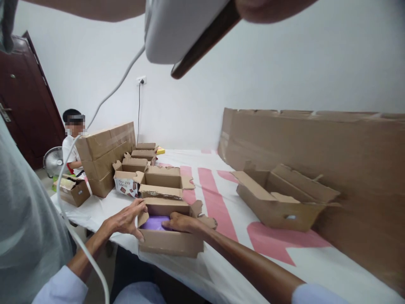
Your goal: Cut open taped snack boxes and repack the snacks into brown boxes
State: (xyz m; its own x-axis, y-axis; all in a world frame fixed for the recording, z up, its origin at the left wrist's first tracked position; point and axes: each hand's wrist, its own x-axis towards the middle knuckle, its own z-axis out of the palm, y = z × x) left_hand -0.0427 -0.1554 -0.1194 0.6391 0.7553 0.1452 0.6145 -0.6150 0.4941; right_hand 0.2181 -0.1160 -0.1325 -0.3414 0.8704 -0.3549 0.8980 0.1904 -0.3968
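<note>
In the head view, an open cardboard box point(171, 244) stands close to the table's near edge. My left hand point(129, 219) grips its left end, the thumb on the near side and the fingers over the far corner. Inside the box lies a smooth purple packet point(153, 223). My right hand point(182, 222) reaches in over the right end with bent fingers against the packet; its lower fingers are partly hidden by the near wall. Right behind this box is another open cardboard box point(161, 192), its flaps raised.
More open boxes point(141, 154) line up behind, one with a white printed side point(125, 186). Stacked cartons point(104, 162) stand left, near a seated person point(71, 143). At right are an open box point(278, 211) and a cardboard panel point(316, 152). A pale cable point(68, 223) hangs in front.
</note>
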